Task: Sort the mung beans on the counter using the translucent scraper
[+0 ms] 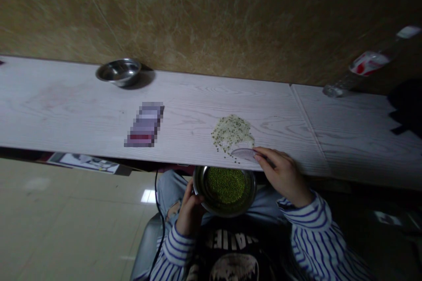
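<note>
My left hand (191, 210) grips the left rim of a steel bowl (252, 193), held over my lap just below the table's front edge. Green mung beans (227, 184) cover the bowl's bottom. In my right hand (280, 171), fingers pinch one end of a thin, pale purple flat piece with a curved edge (243, 153); its exact kind is unclear. That piece lies at the near side of a pile of white rice grains mixed with mung beans (231, 131) on the table. A few loose beans are scattered between the pile and the table's edge.
A second steel bowl (120, 74) stands at the back left by the wall. A blurred-out phone-shaped flat object (145, 125) lies left of the pile. At the back right is a clear plastic bottle (365, 63); a dark object (407, 105) sits beyond it. A black cable (156, 202) hangs beside my left leg.
</note>
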Tool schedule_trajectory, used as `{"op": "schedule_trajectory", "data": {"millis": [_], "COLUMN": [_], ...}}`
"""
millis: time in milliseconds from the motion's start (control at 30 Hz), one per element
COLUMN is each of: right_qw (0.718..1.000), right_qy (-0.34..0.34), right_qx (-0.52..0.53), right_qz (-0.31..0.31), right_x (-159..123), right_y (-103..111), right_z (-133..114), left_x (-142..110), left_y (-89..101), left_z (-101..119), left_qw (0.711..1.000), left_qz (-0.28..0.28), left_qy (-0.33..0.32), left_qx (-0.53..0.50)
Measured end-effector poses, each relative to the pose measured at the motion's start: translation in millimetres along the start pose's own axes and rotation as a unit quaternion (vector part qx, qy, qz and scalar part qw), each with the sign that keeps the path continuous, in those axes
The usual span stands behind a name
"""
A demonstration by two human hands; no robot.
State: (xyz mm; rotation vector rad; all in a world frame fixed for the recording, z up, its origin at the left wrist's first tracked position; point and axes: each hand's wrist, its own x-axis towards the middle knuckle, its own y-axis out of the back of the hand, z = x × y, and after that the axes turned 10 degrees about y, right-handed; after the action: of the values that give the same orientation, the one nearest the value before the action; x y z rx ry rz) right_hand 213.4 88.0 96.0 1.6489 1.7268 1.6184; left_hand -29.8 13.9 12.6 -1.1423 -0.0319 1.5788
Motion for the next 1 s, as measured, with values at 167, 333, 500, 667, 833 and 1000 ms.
{"op": "schedule_trajectory", "data": {"millis": [167,333,500,667,833,1000], "right_qw": [1.000,1.000,1.000,1.000,1.000,1.000], "right_qy": [0.003,0.006,0.013,0.008,-0.010,-0.029], "right_qx": [0.009,0.014,0.020,0.016,0.010,0.011], "right_qz": [-0.009,-0.015,-0.018,-0.011,-0.005,0.005], "right_x": [-1.0,-1.0,0.8,4.0,4.2,3.6], "right_y": [0.1,2.7,0.8,-2.1,-1.5,-0.7], "right_z": [-1.6,-3.3,-4.9,-6.2,-1.8,0.8], "left_x": [0.9,1.3,1.5,0.9,1.9,2.8], "left_y": [0.2,0.5,0.5,0.3,2.3,4.8], "left_z": [-1.7,-2.9,-3.3,-1.1,-2.4,-3.4], "left_qw": [1.000,1.000,1.000,1.000,1.000,1.000], "left_qz": [0.003,0.006,0.006,0.005,0.000,-0.001], "left_qy": [0.009,0.011,0.010,0.009,0.001,0.009], "left_qx": [-0.005,0.002,-0.012,-0.002,-0.002,-0.006]}}
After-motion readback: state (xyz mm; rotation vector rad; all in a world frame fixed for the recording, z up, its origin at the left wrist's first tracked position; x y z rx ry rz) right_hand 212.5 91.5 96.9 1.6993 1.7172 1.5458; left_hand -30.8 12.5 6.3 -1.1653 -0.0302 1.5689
